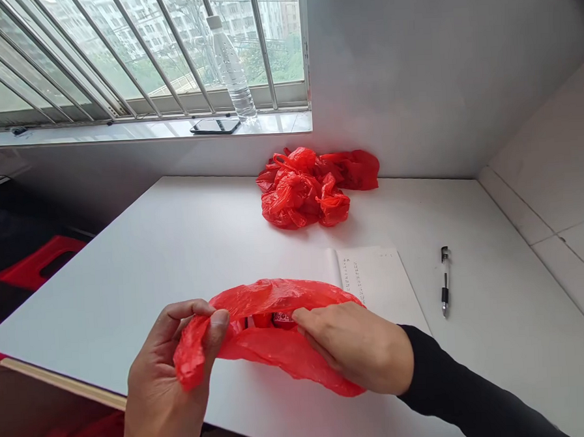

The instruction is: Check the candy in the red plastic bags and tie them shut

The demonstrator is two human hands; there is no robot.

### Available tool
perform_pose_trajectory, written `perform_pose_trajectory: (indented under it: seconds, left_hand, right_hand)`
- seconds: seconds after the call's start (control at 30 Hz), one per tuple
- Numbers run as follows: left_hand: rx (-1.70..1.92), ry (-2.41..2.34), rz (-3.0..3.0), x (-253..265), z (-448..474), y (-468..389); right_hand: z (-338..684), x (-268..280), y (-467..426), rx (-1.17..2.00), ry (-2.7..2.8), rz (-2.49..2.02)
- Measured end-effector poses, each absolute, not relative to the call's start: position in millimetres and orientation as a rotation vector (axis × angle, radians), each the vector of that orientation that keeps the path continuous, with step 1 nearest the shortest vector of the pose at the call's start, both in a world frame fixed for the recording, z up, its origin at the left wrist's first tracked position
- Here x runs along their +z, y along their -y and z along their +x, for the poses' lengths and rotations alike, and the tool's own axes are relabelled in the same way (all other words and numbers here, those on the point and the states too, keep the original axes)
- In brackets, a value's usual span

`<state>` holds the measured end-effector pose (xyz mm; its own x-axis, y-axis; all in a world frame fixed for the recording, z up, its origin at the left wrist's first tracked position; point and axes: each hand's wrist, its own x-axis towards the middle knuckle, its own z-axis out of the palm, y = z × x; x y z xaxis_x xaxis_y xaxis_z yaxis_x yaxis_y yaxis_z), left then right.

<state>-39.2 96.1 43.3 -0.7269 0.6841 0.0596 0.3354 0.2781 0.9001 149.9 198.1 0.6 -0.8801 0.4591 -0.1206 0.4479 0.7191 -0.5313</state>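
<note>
A thin red plastic bag [284,348] hangs over the table's front part, its mouth stretched wide toward me. My left hand [170,375] is closed on its left end, thumb and index finger pinching the gathered plastic. My right hand [354,339] reaches into the mouth from the right; its fingertips are mostly hidden by the bag. Inside, beside those fingertips, lies a small item with a dark printed label [282,319]. Too little of it shows to name it, and I cannot tell whether the right fingers grip anything.
A pile of crumpled red plastic bags [300,189] lies against the wall. An open notebook [381,282] and a pen [445,282] rest on the white table [142,252]. On the windowsill are a water bottle [235,75] and a phone [215,126]. A cardboard box [52,413] stands at lower left.
</note>
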Motion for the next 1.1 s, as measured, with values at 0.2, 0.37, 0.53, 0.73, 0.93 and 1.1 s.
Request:
perform_pose_trajectory:
  seconds: [0.2,0.37,0.53,0.73,0.93,1.1]
  left_hand:
    - [1.425,-1.788,0.796,28,-32,-90]
    - [1.441,-1.74,0.66,28,-28,-90]
    - [1.348,-1.87,0.803,18,-32,-91]
    - [1.538,-1.758,0.641,17,-32,-97]
    - [1.522,-1.714,0.638,24,-25,-101]
    - [1.215,-2.096,0.862,37,-18,-101]
  right_hand:
    - [144,-9,-201,0.615,3.011,-1.109]
    - [137,-14,-205,0.532,3.015,-1.131]
    - [133,-18,-202,0.583,3.046,-1.088]
    - [131,-19,-200,0.642,3.039,-1.017]
    - [128,-24,-205,0.616,3.012,-1.147]
    - [123,-29,-206,0.653,2.961,-1.053]
